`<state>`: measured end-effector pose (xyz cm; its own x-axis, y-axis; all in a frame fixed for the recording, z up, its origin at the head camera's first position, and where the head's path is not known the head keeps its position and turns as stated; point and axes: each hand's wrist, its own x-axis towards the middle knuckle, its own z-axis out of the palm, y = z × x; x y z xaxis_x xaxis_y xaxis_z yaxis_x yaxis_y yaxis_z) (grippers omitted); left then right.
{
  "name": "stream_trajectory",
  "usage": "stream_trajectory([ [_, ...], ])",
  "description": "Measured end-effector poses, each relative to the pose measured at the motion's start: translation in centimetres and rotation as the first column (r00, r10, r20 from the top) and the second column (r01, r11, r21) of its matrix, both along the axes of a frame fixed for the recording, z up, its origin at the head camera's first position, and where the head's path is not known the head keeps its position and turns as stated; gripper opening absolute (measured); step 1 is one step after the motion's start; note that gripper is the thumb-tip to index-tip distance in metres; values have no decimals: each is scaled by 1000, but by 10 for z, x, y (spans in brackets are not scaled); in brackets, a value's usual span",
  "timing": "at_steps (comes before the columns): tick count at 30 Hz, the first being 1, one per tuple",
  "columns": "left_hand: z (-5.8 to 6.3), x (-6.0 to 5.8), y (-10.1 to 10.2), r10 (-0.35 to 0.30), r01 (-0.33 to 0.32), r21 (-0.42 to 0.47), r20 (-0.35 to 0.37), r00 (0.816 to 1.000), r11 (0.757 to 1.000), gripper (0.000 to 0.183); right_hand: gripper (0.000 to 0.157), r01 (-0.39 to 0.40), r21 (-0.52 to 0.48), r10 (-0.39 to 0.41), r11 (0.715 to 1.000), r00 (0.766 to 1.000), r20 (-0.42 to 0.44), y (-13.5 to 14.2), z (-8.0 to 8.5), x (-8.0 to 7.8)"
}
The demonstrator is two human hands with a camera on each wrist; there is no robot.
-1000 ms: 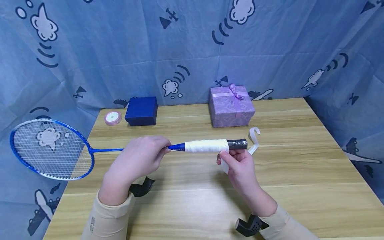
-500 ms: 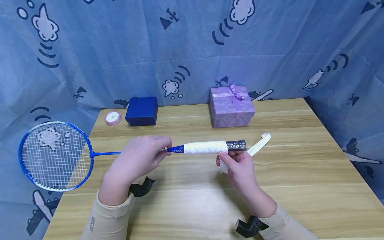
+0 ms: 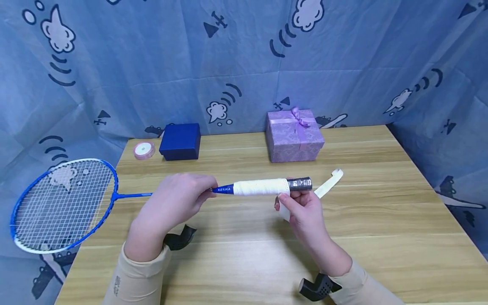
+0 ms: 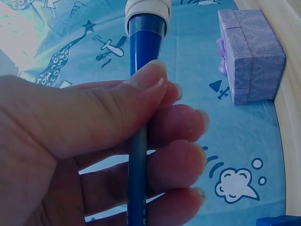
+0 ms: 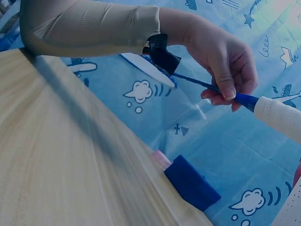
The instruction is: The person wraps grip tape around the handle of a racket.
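Note:
A blue badminton racket (image 3: pixel 133 195) is held level above the table, its strung head to the left. My left hand (image 3: pixel 179 197) pinches the shaft just below the blue cone, thumb against fingers, as the left wrist view shows close up. White perforated grip tape (image 3: pixel 261 187) covers most of the handle; the butt end (image 3: pixel 300 184) is bare and dark. With thumb and fingers, my right hand (image 3: pixel 305 212) pinches the strip of tape under the handle where the wrapping stops. The tape's loose tail (image 3: pixel 329 183) sticks out behind that hand and curls at its tip.
Toward the back of the wooden table (image 3: pixel 236 262) stand a dark blue box (image 3: pixel 180 142) and a purple gift box (image 3: pixel 294 135) with a ribbon bow. A pink ribbon roll (image 3: pixel 143 150) lies left of the blue box. A patterned blue curtain (image 3: pixel 244 63) hangs behind.
The racket has turned about its shaft, so its head has tilted and lettering shows on the cone. The tape's tail has swung out to the right. Both hands keep their places.

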<state>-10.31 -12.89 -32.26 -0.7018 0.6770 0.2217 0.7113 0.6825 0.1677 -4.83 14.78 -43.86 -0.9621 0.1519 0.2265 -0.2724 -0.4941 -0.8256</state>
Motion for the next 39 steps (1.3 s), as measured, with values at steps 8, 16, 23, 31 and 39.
stream_trajectory([
  [8, 0, -1, 0, 18, -18, -16, 11, 1000, 1000, 9, 38, -41, 4, 41, 999, 999, -13, 2, 1, 0],
  [16, 0, -1, -1, 24, -24, -12, 6, 1000, 1000, 10, 39, -63, 18, 64, 998, 998, -17, 3, 2, 1],
  [23, -1, -1, 0, 35, -34, -24, 43, 998, 999, 7, 38, -17, 11, 18, 1000, 1000, -23, 2, 1, 0],
  [31, 1, -1, 2, 55, -51, -34, 137, 989, 998, 14, 35, 1, -11, -1, 1000, 1000, -18, 1, 1, 2],
  [39, -1, -2, 0, 4, -6, 35, 51, 999, 999, 17, 31, 14, -22, -14, 1000, 1000, -6, 0, 1, 1],
])
